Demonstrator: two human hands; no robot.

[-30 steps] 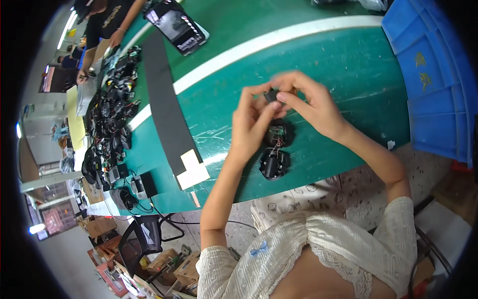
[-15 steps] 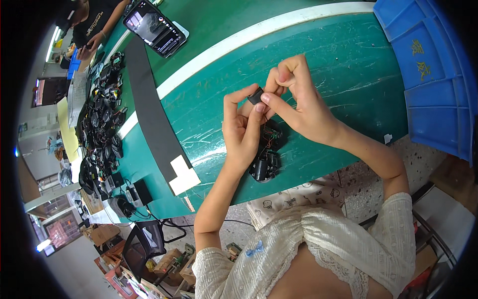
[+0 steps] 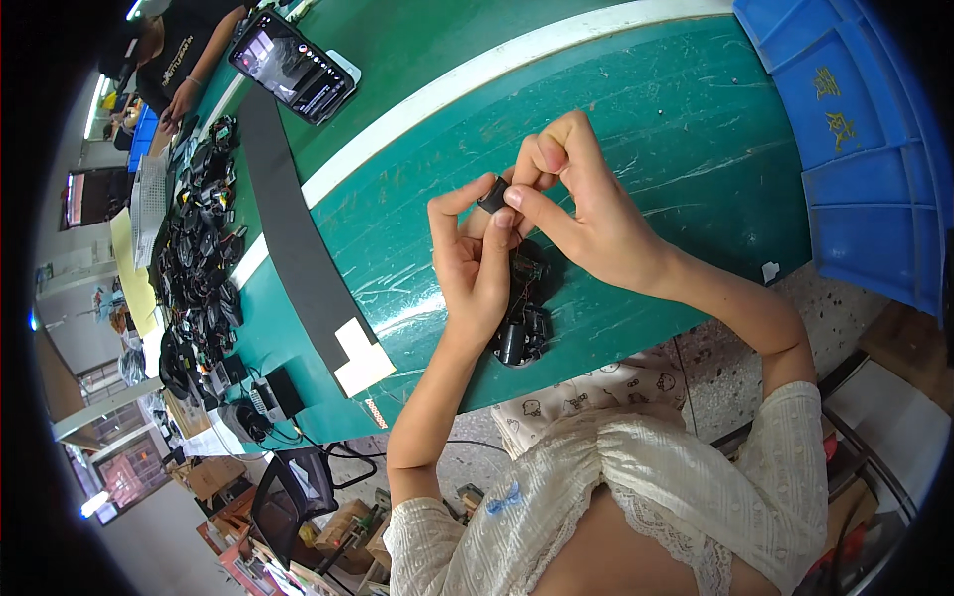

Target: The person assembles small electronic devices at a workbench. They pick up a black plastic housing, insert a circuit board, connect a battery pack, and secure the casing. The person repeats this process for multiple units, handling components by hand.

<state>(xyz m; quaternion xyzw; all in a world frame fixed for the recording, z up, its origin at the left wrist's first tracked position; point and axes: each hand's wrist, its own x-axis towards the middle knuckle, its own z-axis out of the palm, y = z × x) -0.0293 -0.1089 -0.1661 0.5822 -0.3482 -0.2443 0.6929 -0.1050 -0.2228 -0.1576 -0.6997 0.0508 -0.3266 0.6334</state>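
Note:
Above the green table, a small black cylinder-like part (image 3: 492, 196) is pinched between the fingertips of both hands. My left hand (image 3: 471, 266) grips it with thumb below and index finger curled over the top. From the other side, my right hand (image 3: 602, 221) presses its thumb and fingertip against the part; its other fingers are curled. Part of the piece is covered by the fingers. Beneath my hands lies an opened black device with thin wires (image 3: 529, 274), partly hidden by my left hand. Its nearer portion holds a shiny black rounded piece (image 3: 512, 343).
A blue plastic bin (image 3: 863, 169) stands at the right. A long black strip (image 3: 288, 219) with a pale label crosses the table. Many black devices (image 3: 199, 238) are heaped at the left. A phone on a stand (image 3: 294, 66) is at the back, near another person (image 3: 184, 55).
Both hands, with the black part, sit slightly farther left in the picture, and the part is tilted differently. The whole view has shifted a little. The other person's arm has changed position.

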